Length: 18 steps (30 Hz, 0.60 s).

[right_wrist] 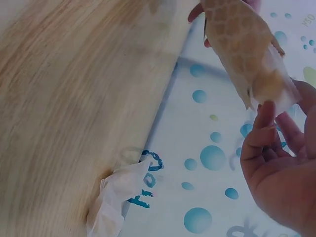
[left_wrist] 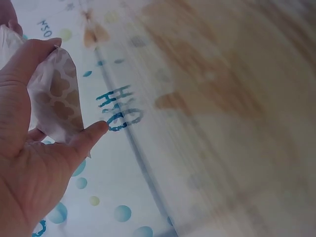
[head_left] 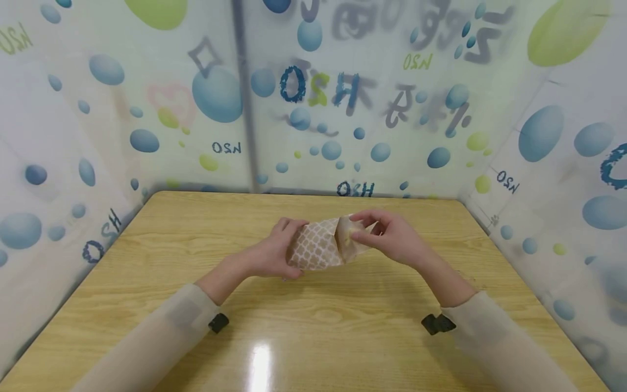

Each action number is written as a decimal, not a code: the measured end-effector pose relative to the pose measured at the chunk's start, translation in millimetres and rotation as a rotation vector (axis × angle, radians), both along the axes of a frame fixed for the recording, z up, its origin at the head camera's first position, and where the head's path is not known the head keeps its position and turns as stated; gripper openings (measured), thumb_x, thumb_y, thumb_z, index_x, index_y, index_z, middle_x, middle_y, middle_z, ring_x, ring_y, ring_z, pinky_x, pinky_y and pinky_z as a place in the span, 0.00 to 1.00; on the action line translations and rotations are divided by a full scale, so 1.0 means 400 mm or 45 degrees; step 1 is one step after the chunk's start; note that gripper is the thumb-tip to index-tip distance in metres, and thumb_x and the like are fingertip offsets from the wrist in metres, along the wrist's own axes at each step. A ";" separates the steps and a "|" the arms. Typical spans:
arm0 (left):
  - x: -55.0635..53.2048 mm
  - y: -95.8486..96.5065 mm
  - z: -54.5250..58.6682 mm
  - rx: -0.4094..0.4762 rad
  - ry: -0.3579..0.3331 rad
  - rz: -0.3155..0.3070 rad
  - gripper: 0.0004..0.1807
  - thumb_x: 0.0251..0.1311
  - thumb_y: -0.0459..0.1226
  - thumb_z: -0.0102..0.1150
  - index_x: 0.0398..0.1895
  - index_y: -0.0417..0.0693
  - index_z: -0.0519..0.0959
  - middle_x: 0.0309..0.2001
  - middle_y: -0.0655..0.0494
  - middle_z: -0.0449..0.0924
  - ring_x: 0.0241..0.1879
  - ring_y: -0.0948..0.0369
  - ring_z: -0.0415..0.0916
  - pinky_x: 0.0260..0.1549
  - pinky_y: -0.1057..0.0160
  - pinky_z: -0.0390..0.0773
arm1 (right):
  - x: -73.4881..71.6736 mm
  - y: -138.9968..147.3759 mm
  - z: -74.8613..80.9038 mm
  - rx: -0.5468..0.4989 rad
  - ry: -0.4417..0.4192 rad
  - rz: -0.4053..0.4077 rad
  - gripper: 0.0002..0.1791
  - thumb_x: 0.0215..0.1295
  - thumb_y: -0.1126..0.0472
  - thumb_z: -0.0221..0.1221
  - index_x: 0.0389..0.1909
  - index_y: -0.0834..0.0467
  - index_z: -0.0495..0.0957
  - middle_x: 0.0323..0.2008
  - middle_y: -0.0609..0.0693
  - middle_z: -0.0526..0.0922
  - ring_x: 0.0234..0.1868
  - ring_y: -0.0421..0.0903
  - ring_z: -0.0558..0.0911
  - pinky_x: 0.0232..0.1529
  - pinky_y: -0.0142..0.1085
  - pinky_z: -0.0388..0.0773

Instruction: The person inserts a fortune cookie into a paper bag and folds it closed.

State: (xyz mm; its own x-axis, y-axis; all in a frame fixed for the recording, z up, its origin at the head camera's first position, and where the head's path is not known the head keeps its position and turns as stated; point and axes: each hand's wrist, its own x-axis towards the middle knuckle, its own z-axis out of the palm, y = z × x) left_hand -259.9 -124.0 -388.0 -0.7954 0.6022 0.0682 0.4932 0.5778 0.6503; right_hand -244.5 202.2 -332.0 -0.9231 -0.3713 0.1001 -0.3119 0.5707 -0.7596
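Note:
A brown paper bag (head_left: 315,245) with a white lattice print is held above the wooden table, its mouth turned to the right. My left hand (head_left: 271,250) grips the closed end, thumb below and fingers over the far side. In the left wrist view that hand (left_wrist: 39,133) spans the patterned paper (left_wrist: 61,94). From the bag's mouth sticks out a pale, see-through wrapper (right_wrist: 274,86) with something yellowish inside. My right hand (head_left: 389,237) pinches the wrapper's outer end between thumb and fingers. What the wrapper contains is too blurred to tell.
The wooden table (head_left: 323,321) runs back to printed white curtain walls (head_left: 313,136) on three sides. A pale crinkled thing (right_wrist: 111,197) shows low in the right wrist view. Black wrist devices (head_left: 219,323) sit by both sleeves.

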 end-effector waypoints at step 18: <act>-0.005 -0.011 -0.003 0.031 -0.028 0.020 0.63 0.51 0.43 0.84 0.85 0.51 0.52 0.76 0.37 0.55 0.74 0.41 0.64 0.74 0.33 0.72 | 0.004 0.019 -0.035 -0.006 0.112 0.009 0.24 0.77 0.49 0.69 0.71 0.44 0.83 0.55 0.54 0.84 0.36 0.53 0.81 0.33 0.38 0.79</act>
